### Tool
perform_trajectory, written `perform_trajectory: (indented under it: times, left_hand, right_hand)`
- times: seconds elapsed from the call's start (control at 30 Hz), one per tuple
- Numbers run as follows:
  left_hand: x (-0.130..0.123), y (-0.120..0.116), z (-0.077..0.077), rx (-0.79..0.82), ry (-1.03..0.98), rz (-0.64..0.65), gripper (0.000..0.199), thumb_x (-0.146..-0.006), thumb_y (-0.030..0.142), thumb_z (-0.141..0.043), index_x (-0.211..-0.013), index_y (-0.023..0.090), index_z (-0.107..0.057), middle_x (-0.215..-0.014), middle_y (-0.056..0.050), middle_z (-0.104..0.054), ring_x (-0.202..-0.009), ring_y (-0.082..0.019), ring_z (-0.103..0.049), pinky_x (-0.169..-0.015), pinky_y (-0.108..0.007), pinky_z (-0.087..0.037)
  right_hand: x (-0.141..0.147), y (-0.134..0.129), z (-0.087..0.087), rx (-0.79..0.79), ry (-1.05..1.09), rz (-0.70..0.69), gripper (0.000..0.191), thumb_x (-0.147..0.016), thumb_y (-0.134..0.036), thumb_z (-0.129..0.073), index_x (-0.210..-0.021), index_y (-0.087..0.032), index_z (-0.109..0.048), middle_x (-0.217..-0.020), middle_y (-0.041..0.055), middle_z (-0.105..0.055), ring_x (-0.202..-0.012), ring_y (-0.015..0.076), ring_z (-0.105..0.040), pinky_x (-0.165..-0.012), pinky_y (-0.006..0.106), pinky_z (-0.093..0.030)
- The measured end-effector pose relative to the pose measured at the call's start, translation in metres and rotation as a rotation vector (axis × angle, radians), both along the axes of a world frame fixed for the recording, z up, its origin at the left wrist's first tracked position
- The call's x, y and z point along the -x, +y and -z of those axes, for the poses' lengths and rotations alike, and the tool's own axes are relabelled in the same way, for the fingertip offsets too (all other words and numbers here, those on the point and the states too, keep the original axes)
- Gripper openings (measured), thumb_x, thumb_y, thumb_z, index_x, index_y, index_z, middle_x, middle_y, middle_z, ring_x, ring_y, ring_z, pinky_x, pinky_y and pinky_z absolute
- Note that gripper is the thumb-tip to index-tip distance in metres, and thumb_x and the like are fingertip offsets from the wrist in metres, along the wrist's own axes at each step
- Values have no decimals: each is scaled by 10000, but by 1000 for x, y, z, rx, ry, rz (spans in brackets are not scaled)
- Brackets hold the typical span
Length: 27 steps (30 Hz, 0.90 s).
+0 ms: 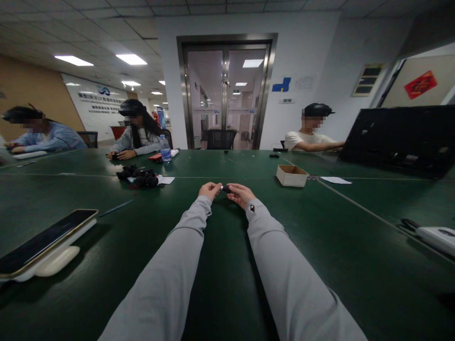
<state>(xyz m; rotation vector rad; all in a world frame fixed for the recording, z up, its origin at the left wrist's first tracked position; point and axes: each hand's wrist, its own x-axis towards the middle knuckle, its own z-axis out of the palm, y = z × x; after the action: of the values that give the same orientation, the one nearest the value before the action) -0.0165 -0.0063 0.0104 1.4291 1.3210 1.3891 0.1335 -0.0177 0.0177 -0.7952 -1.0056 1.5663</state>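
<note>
Both of my hands meet over the green table (pixel 227 246), pinching a small black piece (pixel 225 189) with a shiny silver end. My left hand (pixel 210 190) has its thumb and fingers closed at the silver end. On the black end, my right hand (pixel 241 194) grips with thumb and fingertips. The fingers cover much of the piece, so its exact kind cannot be made out. It is held roughly level, just above the tabletop.
A phone (pixel 50 239) on a white stand lies at left near a thin blue stick (pixel 116 208). Further back are a black cluster of parts (pixel 138 176), a water bottle (pixel 165 149), an open box (pixel 291 176) and a large black screen (pixel 398 142). Three people sit across the table.
</note>
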Motion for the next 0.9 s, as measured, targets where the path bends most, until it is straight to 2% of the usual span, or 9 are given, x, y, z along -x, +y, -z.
perform_trajectory:
  times: [0.23, 0.43, 0.63, 0.9]
  left_hand:
    - [3, 0, 1, 25, 92, -17, 424, -628, 570, -533, -539, 163, -454, -440, 40, -462, -372, -64, -393, -398, -201, -343]
    - [6, 0, 0, 11, 253, -57, 443, -664, 593, -467, -532, 172, -502, -465, 25, -498, -443, -90, -444, -465, -209, -356]
    - [9, -6, -6, 18, 419, -85, 496, -716, 579, -379, -434, 185, -482, -417, 9, -459, -449, -113, -419, -484, -234, -307]
    - [9, -2, -3, -7, 374, -72, 452, -668, 581, -441, -456, 185, -477, -415, 28, -417, -472, -111, -395, -485, -226, -292]
  right_hand:
    - [0, -3, -2, 9, -24, -28, 163, -732, -25, -586, -852, -131, -622, -721, 59, -647, -514, 106, -597, -521, 203, -528]
    - [0, -3, -2, 3, -20, -37, 183, -737, -7, -556, -865, -124, -618, -729, 62, -645, -519, 106, -600, -531, 200, -528]
    - [0, -4, -2, -2, -38, -64, 196, -726, -6, -566, -862, -135, -625, -722, 51, -639, -540, 110, -605, -556, 210, -531]
    - [-1, -3, -1, -12, -33, -76, 213, -705, 1, -574, -857, -136, -636, -703, 44, -638, -565, 113, -606, -565, 214, -529]
